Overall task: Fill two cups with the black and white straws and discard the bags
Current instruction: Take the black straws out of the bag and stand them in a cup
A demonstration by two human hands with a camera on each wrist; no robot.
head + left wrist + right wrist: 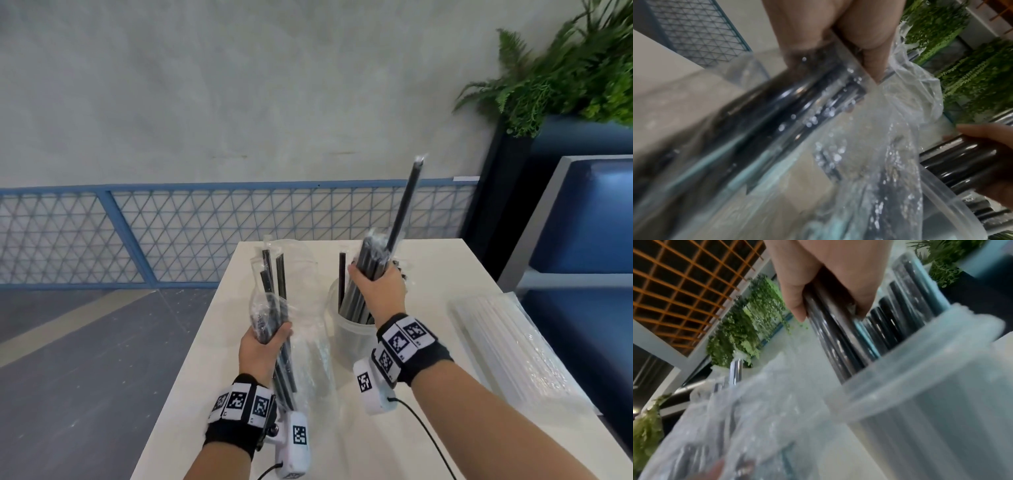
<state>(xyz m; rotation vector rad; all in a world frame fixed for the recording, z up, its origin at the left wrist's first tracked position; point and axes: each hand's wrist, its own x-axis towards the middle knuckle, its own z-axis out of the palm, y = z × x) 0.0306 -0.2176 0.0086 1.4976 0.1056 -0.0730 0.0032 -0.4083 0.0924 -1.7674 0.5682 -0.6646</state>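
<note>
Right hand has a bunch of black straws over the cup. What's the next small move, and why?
Probably lower the right hand and let go, so its bundle of black straws drops fully into the clear cup. Their lower ends already sit inside the cup, while one straw sticks up well above the rest. The left hand holds the bag with a few straws left in it.

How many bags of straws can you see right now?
2. One bag of black straws is gripped by the left hand; one bag of white straws lies on the table, at its right edge. Others may be hidden.
</note>
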